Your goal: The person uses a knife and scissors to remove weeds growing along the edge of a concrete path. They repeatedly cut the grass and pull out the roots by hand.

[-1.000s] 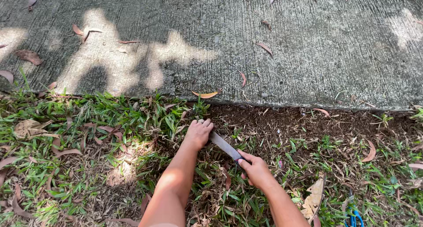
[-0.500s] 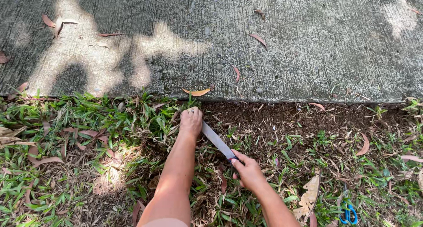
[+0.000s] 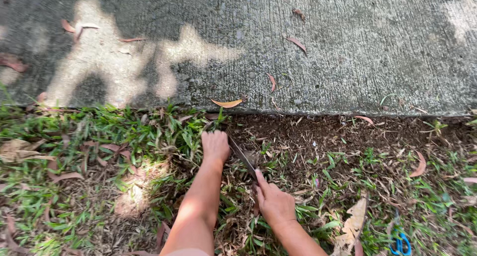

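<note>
steel knife (image 3: pixel 242 156) in right hand (image 3: pixel 274 202)

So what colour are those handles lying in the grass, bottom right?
Bright blue handles, seen in the head view.

Both bare forearms reach forward and down. The left hand (image 3: pixel 215 145) is curled into a loose fist, knuckles up. The right hand (image 3: pixel 273 201) is closed in a grip, index finger extended forward.
</note>
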